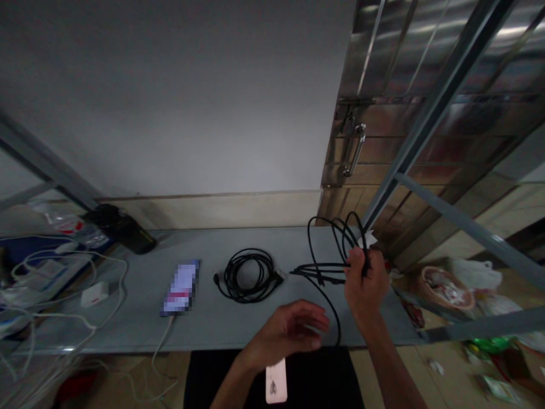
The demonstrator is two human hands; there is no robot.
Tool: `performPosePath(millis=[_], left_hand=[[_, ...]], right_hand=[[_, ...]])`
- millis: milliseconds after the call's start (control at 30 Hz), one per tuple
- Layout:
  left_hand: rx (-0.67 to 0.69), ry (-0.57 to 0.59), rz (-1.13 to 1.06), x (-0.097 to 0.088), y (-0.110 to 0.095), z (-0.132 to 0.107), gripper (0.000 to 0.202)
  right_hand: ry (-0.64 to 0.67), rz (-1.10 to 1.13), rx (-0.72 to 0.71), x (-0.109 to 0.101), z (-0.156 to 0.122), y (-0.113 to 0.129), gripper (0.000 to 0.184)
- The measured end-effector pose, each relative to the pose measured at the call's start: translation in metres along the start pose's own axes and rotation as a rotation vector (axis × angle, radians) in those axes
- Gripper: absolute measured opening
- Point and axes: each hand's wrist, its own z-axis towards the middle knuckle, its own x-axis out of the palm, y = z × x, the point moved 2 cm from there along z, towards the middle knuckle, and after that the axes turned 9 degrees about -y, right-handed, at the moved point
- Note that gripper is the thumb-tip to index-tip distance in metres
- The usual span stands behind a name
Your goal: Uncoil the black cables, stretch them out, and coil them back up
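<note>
My right hand [367, 278] is closed around several loops of a black cable [315, 250], held just above the right part of the grey table. One strand of that cable hangs down and curves toward the table's front edge. My left hand [293, 328] is at the front edge with fingers curled but apart, and nothing shows in it. A second black cable, a coiled one [249, 275], lies flat on the table to the left of the held loops. Its plug end sticks out at the left of the coil.
A phone [181, 288] with a white lead lies left of the coil. Farther left are a black bottle [125, 228], a white charger [94, 294] and tangled white wires. A pale card [276, 382] rests on my lap. Metal frame bars [464, 227] and a basket [446, 288] stand right.
</note>
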Motion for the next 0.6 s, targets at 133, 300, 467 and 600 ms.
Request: performPosePath(millis=[133, 300, 467, 600], left_hand=[[0.176, -0.215, 0.127, -0.018, -0.005, 0.047, 0.045], [0.25, -0.443, 0.219, -0.025, 0.018, 0.021, 0.042], [-0.186, -0.153, 0.236, -0.042, 0.098, -0.055, 0.062], [-0.507, -0.331, 0.824, -0.087, 0.174, -0.08, 0.057]], right_hand=[[0.068, -0.068, -0.385, 0.012, -0.007, -0.027, 0.044], [0.283, 0.009, -0.518, 0.013, -0.046, -0.058, 0.033], [0.467, 0.036, -0.539, 0.004, -0.069, -0.068, 0.024], [0.664, 0.01, -0.495, 0.009, -0.07, -0.07, 0.032]])
